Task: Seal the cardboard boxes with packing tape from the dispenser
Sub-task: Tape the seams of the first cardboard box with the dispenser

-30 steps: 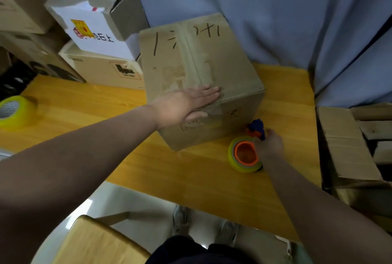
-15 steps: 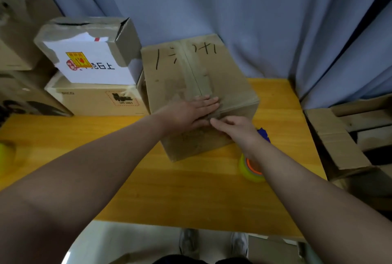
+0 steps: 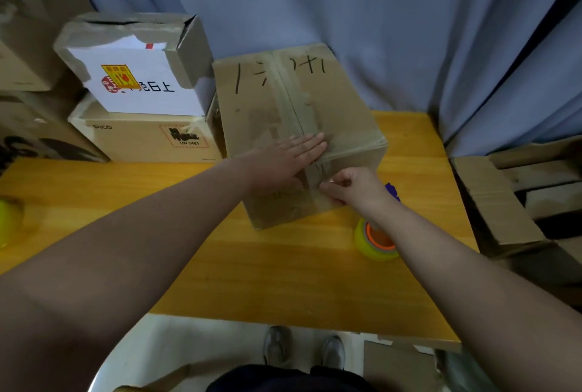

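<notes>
A brown cardboard box [image 3: 333,102] with black marker strokes stands on the yellow wooden table [image 3: 283,265], a clear tape strip running along its centre seam and down the front face. My left hand [image 3: 283,158] lies flat on the box top at the front edge, fingers straight over the seam. My right hand [image 3: 349,185] is against the front face just below that edge, fingers curled, thumb and fingertips pinched at the tape strip's end. The tape dispenser [image 3: 376,239], a yellow roll on an orange hub with a blue part, sits on the table beneath my right forearm.
Stacked boxes stand at the back left, among them a white-labelled box [image 3: 135,77] on a PICO box [image 3: 141,136]. Another yellow tape roll [image 3: 8,221] lies at the table's left edge. Flattened cardboard [image 3: 497,199] leans at the right. A blue curtain hangs behind.
My right hand let go of the dispenser, rose to the box's front edge, then slid down the front face and curled its fingers. The left hand stayed flat on top.
</notes>
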Available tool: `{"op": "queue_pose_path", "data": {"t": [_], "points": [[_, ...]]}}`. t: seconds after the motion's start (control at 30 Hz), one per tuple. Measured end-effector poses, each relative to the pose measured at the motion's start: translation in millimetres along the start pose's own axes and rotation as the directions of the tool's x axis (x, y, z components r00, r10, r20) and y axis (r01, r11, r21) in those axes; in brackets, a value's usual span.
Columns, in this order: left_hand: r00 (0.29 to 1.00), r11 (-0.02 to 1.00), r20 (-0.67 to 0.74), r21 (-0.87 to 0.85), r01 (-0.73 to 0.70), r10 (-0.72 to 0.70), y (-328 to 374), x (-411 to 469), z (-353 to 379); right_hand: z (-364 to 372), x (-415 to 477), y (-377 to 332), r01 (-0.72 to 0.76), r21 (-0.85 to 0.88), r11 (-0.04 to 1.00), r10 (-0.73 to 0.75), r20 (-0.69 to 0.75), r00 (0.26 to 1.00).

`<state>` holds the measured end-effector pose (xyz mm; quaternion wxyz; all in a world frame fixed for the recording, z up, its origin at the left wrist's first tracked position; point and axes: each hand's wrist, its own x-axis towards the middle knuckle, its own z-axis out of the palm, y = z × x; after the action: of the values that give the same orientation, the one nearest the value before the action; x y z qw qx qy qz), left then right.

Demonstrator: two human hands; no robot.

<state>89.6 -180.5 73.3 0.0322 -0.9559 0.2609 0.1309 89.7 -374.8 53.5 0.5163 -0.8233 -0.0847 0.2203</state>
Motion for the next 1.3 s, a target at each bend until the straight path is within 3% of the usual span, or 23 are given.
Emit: {"op": "queue_pose_path", "data": {"t": [0.13, 0.27, 0.43, 0.5, 0.63, 0.7, 0.77, 0.83, 0.87, 0.9, 0.97, 1.0, 1.07, 1.1, 1.2, 1.3], "points": [[1.000, 0.999, -0.018, -0.045, 0.010, -0.011, 2.6, -0.4, 2.4, 3.2, 4.0, 8.3, 0.083, -0.151, 0.985, -0.086, -0.011, 0.996], [0.976, 0.977, -0.147, -0.163, 0.136, -0.160, 18.3, 3.9, 8.2, 9.8, 14.6, 18.4, 0.081, -0.213, 0.974, -0.088, -0.023, 0.996], [0.931, 0.948, -0.205, 0.043, 0.316, -0.301, 36.7, 13.5, 17.7, 22.0, 27.8, 26.9, 0.084, -0.170, 0.982, -0.108, -0.138, 0.985], [0.929, 0.938, -0.234, 0.129, 0.321, -0.286, 37.0, 11.6, 22.1, 24.3, 29.0, 33.5, 0.059, -0.273, 0.960, -0.098, -0.132, 0.986], [0.880, 0.903, -0.435, 0.271, 0.332, -0.193, 40.3, 16.7, 38.3, 9.1, 19.5, 45.8, -0.027, -0.589, 0.808, -0.070, -0.141, 0.988], [0.849, 0.896, -0.505, 0.288, 0.338, -0.157, 43.6, 22.5, 42.5, -4.8, 11.1, 39.3, 0.088, -0.558, 0.825, -0.235, -0.199, 0.951], [0.832, 0.872, -0.533, 0.321, 0.369, -0.156, 46.2, 22.2, 41.2, -17.6, 5.2, 23.1, 0.363, -0.532, 0.765, -0.555, -0.260, 0.790], [0.792, 0.885, -0.592, 0.280, 0.372, -0.146, 49.8, 16.5, 40.2, -27.2, 12.4, 9.7, 0.480, -0.635, 0.605, -0.743, -0.234, 0.627], [0.774, 0.927, -0.622, 0.213, 0.309, -0.115, 52.7, 13.1, 41.7, -31.4, 19.5, 4.0, 0.450, -0.706, 0.547, -0.754, -0.183, 0.631], [0.768, 0.969, -0.635, 0.129, 0.210, -0.082, 57.8, 9.2, 40.6, -35.1, 27.2, 1.3, 0.399, -0.767, 0.502, -0.714, -0.107, 0.691], [0.802, 0.994, -0.588, -0.097, 0.056, -0.102, 70.3, 3.2, 35.4, -39.5, 37.1, -2.8, 0.312, -0.836, 0.452, -0.529, 0.030, 0.848], [0.845, 0.962, -0.495, -0.262, 0.076, -0.202, 74.2, 3.8, 34.0, -39.7, 39.9, -1.4, 0.296, -0.835, 0.463, -0.433, 0.078, 0.898], [0.867, 0.813, -0.221, -0.504, 0.291, -0.447, 72.1, 12.3, 36.3, -38.4, 42.2, 4.1, 0.279, -0.818, 0.504, -0.349, 0.103, 0.932], [0.857, 0.756, -0.105, -0.533, 0.380, -0.505, 69.4, 18.0, 41.5, -38.0, 42.0, 6.4, 0.271, -0.816, 0.511, -0.348, 0.092, 0.933], [0.858, 0.713, 0.124, -0.504, 0.488, -0.499, 75.3, 28.6, 60.4, -38.9, 38.5, 9.1, 0.271, -0.828, 0.491, -0.365, 0.087, 0.927], [0.827, 0.668, 0.113, -0.534, 0.518, -0.551, 87.5, 28.5, 63.9, -43.1, 37.6, 8.6, 0.271, -0.812, 0.517, -0.361, 0.081, 0.929]]}}
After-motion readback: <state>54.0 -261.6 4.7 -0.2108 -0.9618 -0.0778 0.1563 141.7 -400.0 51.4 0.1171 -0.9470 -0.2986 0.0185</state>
